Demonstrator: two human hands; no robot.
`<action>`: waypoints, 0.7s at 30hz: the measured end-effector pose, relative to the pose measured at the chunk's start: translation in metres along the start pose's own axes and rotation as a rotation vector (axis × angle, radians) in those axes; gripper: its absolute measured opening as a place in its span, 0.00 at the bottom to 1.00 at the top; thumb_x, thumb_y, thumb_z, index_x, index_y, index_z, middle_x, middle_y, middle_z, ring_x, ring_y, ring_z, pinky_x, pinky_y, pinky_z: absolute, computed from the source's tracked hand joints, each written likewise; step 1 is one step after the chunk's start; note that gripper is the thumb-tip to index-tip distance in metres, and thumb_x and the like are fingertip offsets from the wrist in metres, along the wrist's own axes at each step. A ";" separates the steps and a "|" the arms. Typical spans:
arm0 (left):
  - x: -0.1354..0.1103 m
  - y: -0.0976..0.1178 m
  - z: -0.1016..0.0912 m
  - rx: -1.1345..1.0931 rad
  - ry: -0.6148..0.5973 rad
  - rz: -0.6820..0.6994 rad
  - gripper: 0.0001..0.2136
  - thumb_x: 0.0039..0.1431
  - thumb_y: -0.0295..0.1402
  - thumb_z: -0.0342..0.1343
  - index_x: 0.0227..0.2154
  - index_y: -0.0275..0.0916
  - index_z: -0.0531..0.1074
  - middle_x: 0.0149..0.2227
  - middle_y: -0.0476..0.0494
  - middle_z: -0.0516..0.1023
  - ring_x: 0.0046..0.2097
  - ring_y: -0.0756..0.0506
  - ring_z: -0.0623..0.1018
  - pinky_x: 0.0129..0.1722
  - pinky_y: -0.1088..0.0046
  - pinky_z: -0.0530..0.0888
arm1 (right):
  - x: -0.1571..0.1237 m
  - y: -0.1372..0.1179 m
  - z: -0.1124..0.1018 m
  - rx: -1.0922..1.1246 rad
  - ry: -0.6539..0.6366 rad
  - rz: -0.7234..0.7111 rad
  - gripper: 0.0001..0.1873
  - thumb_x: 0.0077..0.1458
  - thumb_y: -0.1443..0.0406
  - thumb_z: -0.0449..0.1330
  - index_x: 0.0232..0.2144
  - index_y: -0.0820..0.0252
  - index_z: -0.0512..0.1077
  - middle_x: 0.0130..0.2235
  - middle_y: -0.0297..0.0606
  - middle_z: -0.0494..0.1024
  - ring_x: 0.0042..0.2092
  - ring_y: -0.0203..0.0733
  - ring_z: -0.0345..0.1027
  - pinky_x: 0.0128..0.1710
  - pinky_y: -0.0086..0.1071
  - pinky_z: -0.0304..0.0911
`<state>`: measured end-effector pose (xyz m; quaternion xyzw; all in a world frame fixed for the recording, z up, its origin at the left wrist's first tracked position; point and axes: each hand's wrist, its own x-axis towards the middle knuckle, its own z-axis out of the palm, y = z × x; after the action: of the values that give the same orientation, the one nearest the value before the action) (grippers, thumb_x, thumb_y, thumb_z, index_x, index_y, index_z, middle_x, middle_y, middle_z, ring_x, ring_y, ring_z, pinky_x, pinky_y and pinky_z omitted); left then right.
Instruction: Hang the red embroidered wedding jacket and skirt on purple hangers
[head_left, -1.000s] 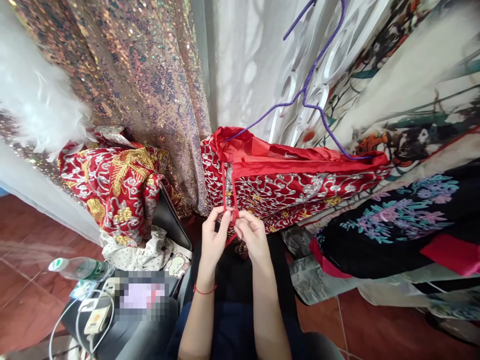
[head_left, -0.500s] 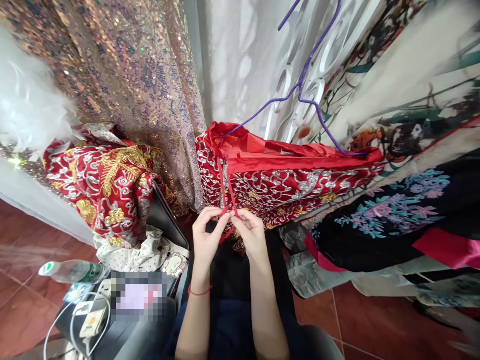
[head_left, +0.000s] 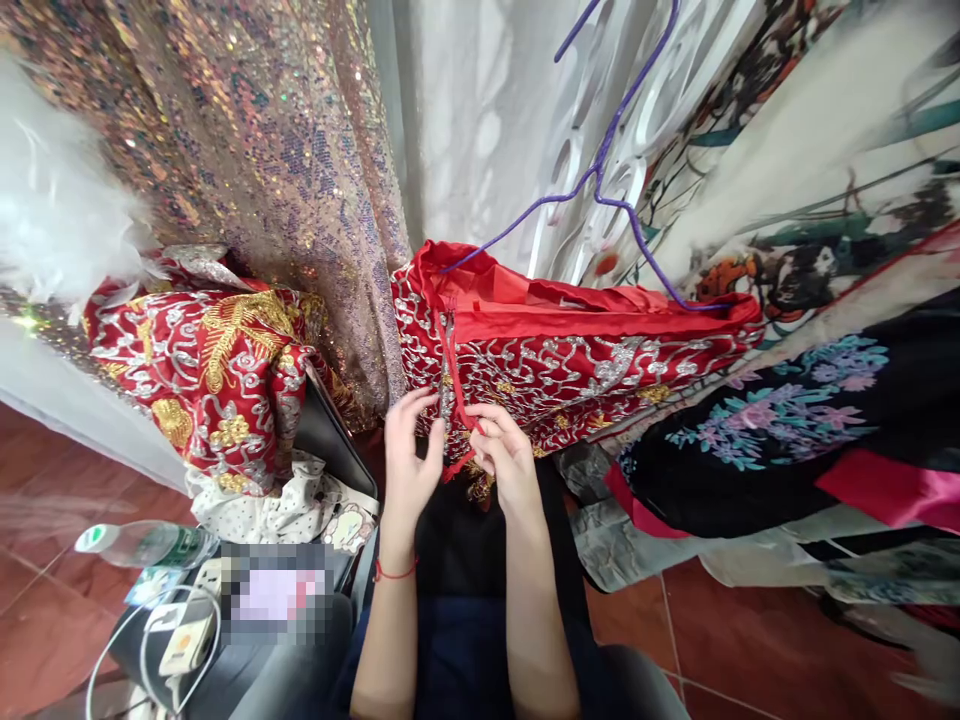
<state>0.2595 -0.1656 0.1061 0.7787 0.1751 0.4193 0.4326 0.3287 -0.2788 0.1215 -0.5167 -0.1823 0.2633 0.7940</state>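
A red embroidered skirt [head_left: 570, 370] with silver and gold patterns hangs in front of me by its waistband from a purple wire hanger [head_left: 555, 200]. Thin red cords [head_left: 456, 370] dangle from the waistband's left end, beside an opening. My right hand [head_left: 510, 455] is closed on a red cord, pinching it between thumb and fingers. To its left, my left hand [head_left: 412, 450] is open, thumb and fingers apart with nothing between them, close to the edge of the skirt's opening. A red string circles my left wrist.
At left, a red and gold embroidered garment [head_left: 225, 370] lies beside a dark flat panel [head_left: 330, 430]. Below it are a plastic bottle [head_left: 146, 545] and a power strip [head_left: 191, 630] with white cables. Black flowered clothing [head_left: 787, 420] hangs at right.
Both hands were together pinching the red cords. Now they are apart: the left has let go and opened, while the right keeps hold of a cord slightly lower and to the right.
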 end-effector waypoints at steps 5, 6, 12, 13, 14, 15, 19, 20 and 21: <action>-0.002 0.006 0.001 -0.187 -0.252 -0.148 0.09 0.63 0.40 0.57 0.39 0.41 0.77 0.39 0.44 0.81 0.42 0.45 0.79 0.48 0.68 0.73 | 0.001 0.001 -0.001 -0.021 -0.057 0.013 0.14 0.52 0.56 0.62 0.39 0.55 0.70 0.23 0.25 0.59 0.23 0.30 0.46 0.21 0.25 0.42; -0.001 0.004 0.000 -0.218 -0.213 -0.171 0.10 0.63 0.41 0.58 0.37 0.40 0.77 0.37 0.45 0.80 0.40 0.45 0.79 0.46 0.69 0.73 | 0.000 0.000 -0.002 -0.032 -0.039 0.009 0.16 0.53 0.55 0.63 0.41 0.55 0.70 0.23 0.24 0.59 0.23 0.30 0.47 0.21 0.25 0.43; 0.009 -0.015 -0.005 -0.473 0.266 -0.311 0.13 0.60 0.45 0.60 0.34 0.39 0.74 0.29 0.51 0.75 0.33 0.52 0.74 0.42 0.76 0.72 | -0.008 -0.012 -0.016 -0.058 0.135 -0.196 0.13 0.57 0.56 0.62 0.40 0.55 0.69 0.22 0.23 0.56 0.23 0.30 0.48 0.22 0.26 0.43; 0.013 -0.018 -0.004 -0.513 0.307 -0.324 0.13 0.59 0.45 0.61 0.34 0.39 0.74 0.29 0.52 0.74 0.33 0.53 0.74 0.42 0.77 0.72 | -0.008 -0.014 -0.018 -0.049 0.164 -0.243 0.11 0.57 0.57 0.62 0.39 0.55 0.69 0.21 0.24 0.56 0.23 0.30 0.49 0.21 0.26 0.43; 0.018 -0.021 -0.004 -0.553 0.331 -0.332 0.14 0.58 0.46 0.62 0.33 0.39 0.73 0.29 0.52 0.73 0.33 0.53 0.73 0.41 0.77 0.72 | -0.007 -0.017 -0.020 -0.045 0.187 -0.285 0.11 0.57 0.57 0.62 0.39 0.55 0.69 0.21 0.24 0.56 0.23 0.30 0.49 0.21 0.26 0.43; 0.025 -0.024 -0.003 -0.593 0.349 -0.333 0.15 0.57 0.46 0.63 0.33 0.39 0.72 0.28 0.52 0.72 0.32 0.53 0.73 0.41 0.77 0.72 | -0.005 -0.021 -0.021 -0.048 0.205 -0.324 0.10 0.57 0.58 0.62 0.39 0.55 0.69 0.21 0.24 0.57 0.23 0.30 0.50 0.21 0.26 0.43; 0.067 -0.035 -0.008 -0.837 0.385 -0.348 0.15 0.54 0.44 0.66 0.32 0.41 0.68 0.27 0.54 0.68 0.31 0.54 0.72 0.40 0.77 0.72 | 0.013 -0.043 -0.030 -0.084 0.328 -0.455 0.11 0.54 0.57 0.63 0.36 0.55 0.67 0.21 0.23 0.57 0.22 0.29 0.50 0.19 0.24 0.41; 0.079 -0.038 -0.012 -0.916 0.362 -0.363 0.15 0.54 0.42 0.66 0.31 0.41 0.67 0.26 0.55 0.67 0.30 0.55 0.71 0.38 0.78 0.71 | 0.019 -0.049 -0.033 -0.080 0.380 -0.495 0.11 0.53 0.58 0.63 0.35 0.55 0.67 0.21 0.23 0.56 0.22 0.29 0.49 0.18 0.23 0.40; 0.090 -0.041 -0.016 -0.987 0.334 -0.376 0.14 0.55 0.41 0.65 0.31 0.41 0.66 0.25 0.55 0.66 0.30 0.55 0.71 0.37 0.79 0.71 | 0.024 -0.056 -0.036 -0.068 0.430 -0.536 0.11 0.53 0.58 0.63 0.34 0.55 0.66 0.21 0.23 0.56 0.21 0.28 0.49 0.18 0.22 0.39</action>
<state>0.3034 -0.0769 0.1217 0.3618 0.1604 0.4849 0.7799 0.3806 -0.3086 0.1585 -0.5204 -0.1487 -0.0760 0.8375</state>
